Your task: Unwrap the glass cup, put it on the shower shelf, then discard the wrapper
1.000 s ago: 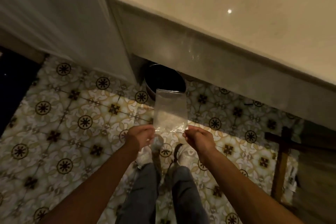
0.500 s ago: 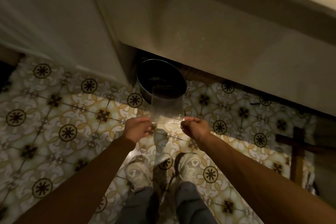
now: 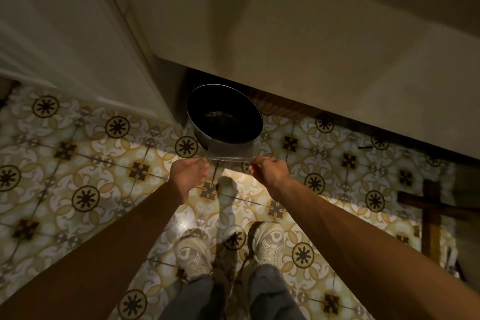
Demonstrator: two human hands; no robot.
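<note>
A clear plastic wrapper (image 3: 230,151) hangs stretched between my two hands, just above the near rim of a round dark bin. My left hand (image 3: 188,176) pinches its left corner and my right hand (image 3: 270,170) pinches its right corner. The dark bin (image 3: 224,114) stands on the patterned tile floor, tucked partly under a pale counter. Something crumpled lies at its bottom. The glass cup and the shower shelf are out of view.
The pale counter front (image 3: 311,47) overhangs the bin. A white panel or door (image 3: 65,34) stands to the left. My feet in white shoes (image 3: 192,254) stand on the tiles. A dark wooden frame (image 3: 431,213) sits at the right.
My hands carried the wrapper forward and lower toward the bin. The view tilted down, so the bin is now more exposed and the wrapper looks foreshortened over its rim.
</note>
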